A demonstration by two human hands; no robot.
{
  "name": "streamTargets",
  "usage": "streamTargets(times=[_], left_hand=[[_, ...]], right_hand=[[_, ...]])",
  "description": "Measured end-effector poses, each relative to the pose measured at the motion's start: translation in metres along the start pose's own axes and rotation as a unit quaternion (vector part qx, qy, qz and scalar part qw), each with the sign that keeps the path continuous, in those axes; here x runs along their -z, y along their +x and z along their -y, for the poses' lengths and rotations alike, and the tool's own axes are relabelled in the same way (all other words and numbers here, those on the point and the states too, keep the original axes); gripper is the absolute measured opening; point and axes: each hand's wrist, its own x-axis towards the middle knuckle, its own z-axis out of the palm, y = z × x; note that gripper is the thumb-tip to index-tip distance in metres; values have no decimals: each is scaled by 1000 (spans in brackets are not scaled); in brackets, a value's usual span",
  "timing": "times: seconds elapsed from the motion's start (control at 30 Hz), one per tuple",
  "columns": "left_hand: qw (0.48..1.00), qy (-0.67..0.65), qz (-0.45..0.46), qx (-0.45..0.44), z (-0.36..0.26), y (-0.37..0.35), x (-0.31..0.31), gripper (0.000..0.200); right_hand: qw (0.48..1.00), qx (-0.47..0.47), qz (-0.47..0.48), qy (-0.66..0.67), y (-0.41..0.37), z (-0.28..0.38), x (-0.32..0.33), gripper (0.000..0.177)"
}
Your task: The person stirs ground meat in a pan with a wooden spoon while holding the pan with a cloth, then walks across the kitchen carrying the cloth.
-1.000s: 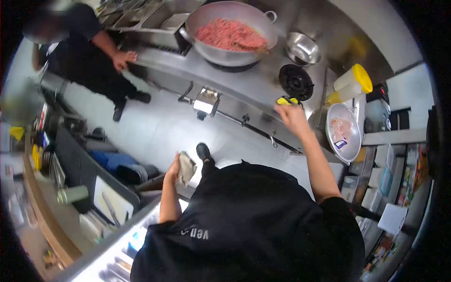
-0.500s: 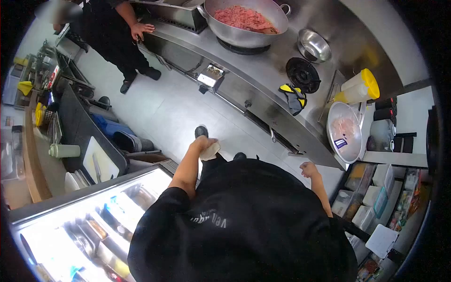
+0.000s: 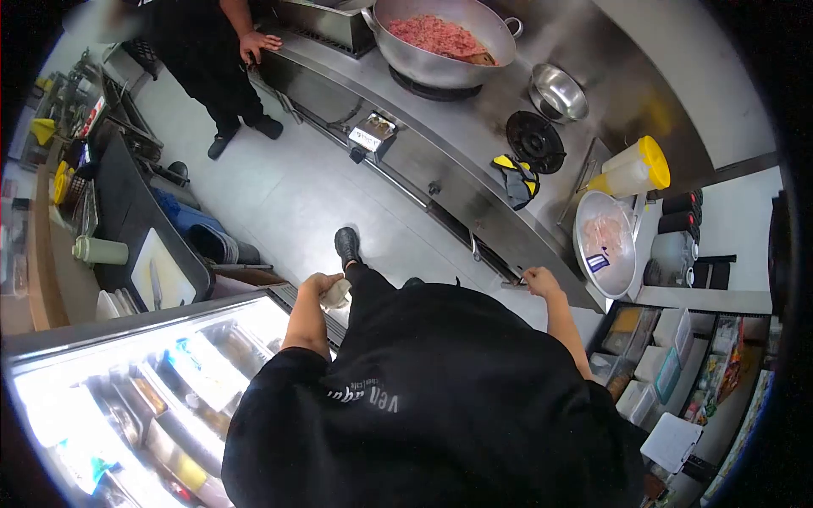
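Observation:
My left hand (image 3: 320,283) hangs at my side, closed around a pale cloth (image 3: 338,295) that bunches out beside my leg. My right hand (image 3: 539,280) is loosely curled by the front of the steel counter (image 3: 449,173); I see nothing in it. Along that counter stands a large pot (image 3: 440,63) with raw ground meat (image 3: 436,36). Nearer to my right hand are a grey and yellow glove or cloth (image 3: 516,181) and a metal bowl (image 3: 616,212) with pale, plastic-wrapped contents.
Another person (image 3: 199,63) stands at the upper left, one hand on the counter edge. A lit glass display case (image 3: 241,309) is at my left. A knife (image 3: 156,284) lies on a white cutting board (image 3: 174,275). Shelves with containers (image 3: 648,364) stand at the right.
My left hand, still with the cloth, has swung back toward my body. My right hand has risen slightly forward and left. One foot has stepped, and the view has shifted a little.

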Motion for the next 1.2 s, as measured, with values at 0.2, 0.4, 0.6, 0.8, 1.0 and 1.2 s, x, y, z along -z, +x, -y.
streamTargets(times=[0.2,0.4,0.6,0.8,1.0,1.2], left_hand=[[998,-66,16,8,17,54,-8,37],[995,-97,22,-1,20,26,-4,50],[970,-176,156,-61,47,74,29,61],[695,-614,169,-335,-65,-56,63,64],[509,-692,162,-486,-145,-85,119,40],[488,-674,240,-499,-178,-110,129,39]], right_hand=[[999,33,33,-6,3,-1,-4,23],[996,-33,62,-47,8,-11,-4,26],[997,-11,48,-66,3,7,-9,32],[995,-18,62,-72,36,-2,-35,31],[984,29,73,-162,42,60,-17,32],[963,227,-60,-135,48,177,18,27]])
